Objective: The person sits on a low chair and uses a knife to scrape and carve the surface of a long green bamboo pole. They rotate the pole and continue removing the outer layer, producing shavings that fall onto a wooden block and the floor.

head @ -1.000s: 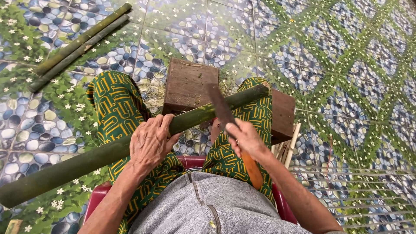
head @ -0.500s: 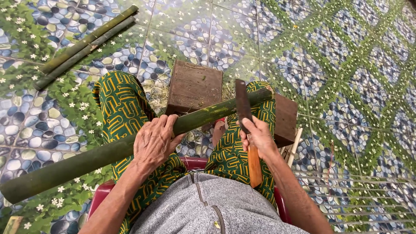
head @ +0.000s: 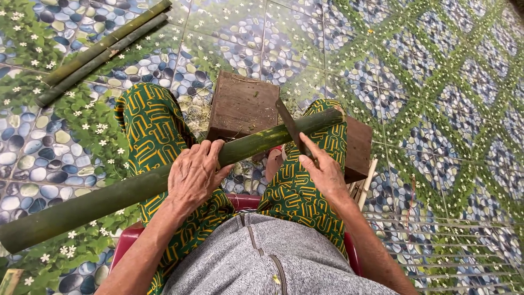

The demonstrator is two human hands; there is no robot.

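A long green bamboo pole [head: 109,192] lies across my lap, its right end resting on my right knee. My left hand [head: 194,176] grips the pole near its middle, fingers curled over the top. My right hand [head: 323,172] holds a big knife [head: 290,127] by its handle; the dark blade stands against the pole near its right end. I sit on a low red stool [head: 246,202], legs in green and yellow patterned trousers.
A brown wooden block [head: 243,106] stands on the tiled floor between my knees. Two more bamboo poles [head: 101,49] lie at the upper left. Thin pale bamboo strips [head: 364,186] lean beside my right leg.
My right hand has swung the knife: raised and upright half a second ago, its blade now lies down against the pole near its right end. My left hand has kept its grip.
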